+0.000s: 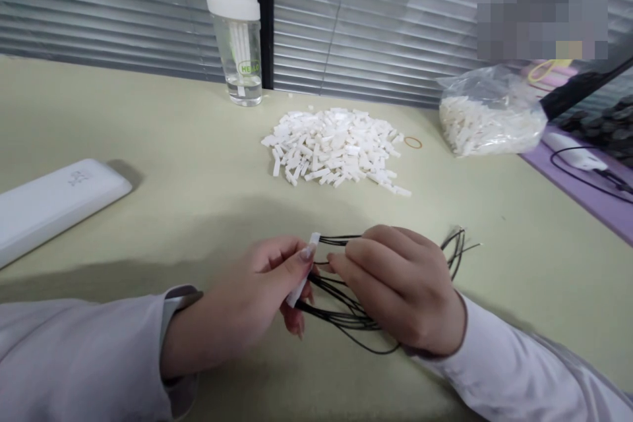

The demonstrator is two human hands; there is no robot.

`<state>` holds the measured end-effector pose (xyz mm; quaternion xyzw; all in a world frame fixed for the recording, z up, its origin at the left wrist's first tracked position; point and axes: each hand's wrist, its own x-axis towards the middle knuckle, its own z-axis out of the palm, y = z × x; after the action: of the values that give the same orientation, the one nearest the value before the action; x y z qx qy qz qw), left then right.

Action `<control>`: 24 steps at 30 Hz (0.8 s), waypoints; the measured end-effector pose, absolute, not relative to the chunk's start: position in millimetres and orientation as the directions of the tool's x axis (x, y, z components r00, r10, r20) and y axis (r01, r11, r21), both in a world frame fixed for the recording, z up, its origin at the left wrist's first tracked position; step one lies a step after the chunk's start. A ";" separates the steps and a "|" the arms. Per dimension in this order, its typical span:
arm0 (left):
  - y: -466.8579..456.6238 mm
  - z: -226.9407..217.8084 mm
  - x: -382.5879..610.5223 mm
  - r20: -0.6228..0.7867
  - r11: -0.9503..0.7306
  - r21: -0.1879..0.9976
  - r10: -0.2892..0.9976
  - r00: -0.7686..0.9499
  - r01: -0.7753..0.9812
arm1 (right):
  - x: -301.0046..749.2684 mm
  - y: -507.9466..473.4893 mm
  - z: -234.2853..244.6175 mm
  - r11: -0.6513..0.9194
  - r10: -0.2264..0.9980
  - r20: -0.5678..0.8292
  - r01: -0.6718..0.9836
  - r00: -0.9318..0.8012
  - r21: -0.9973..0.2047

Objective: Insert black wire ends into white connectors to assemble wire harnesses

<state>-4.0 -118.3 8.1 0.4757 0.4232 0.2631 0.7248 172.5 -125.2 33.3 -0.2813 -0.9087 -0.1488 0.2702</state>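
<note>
Between the thumb and fingers of my left hand (pixel 252 297) is a narrow white connector housing (pixel 299 290), held at a slant. Several thin black wires (pixel 346 313) run from its right side toward my right hand (pixel 410 283). The fingers of my right hand are pinched on a black wire close to the housing, while the other wires pass under the palm. Loose wire ends (pixel 459 241) come out beyond the right hand and fan out over the table. The right fingertips are partly hidden.
A heap of small white plastic housings (pixel 336 145) lies ahead, with a rubber band (pixel 413 142) beside it. Behind stands a clear water bottle (pixel 240 46). A plastic bag of white pieces (pixel 489 119) is at the back right, a white power bank (pixel 59 208) at the left.
</note>
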 end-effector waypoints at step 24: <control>-113.2 13.1 -3.0 -0.416 0.485 0.873 0.796 0.440 -0.050 | 230.2 -86.5 58.6 0.544 0.558 0.631 0.812 -0.539 0.213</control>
<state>-3.0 -113.2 13.1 0.4192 0.4448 0.2864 0.7379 230.2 -86.5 58.6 -0.4073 -0.8410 -0.2497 0.2540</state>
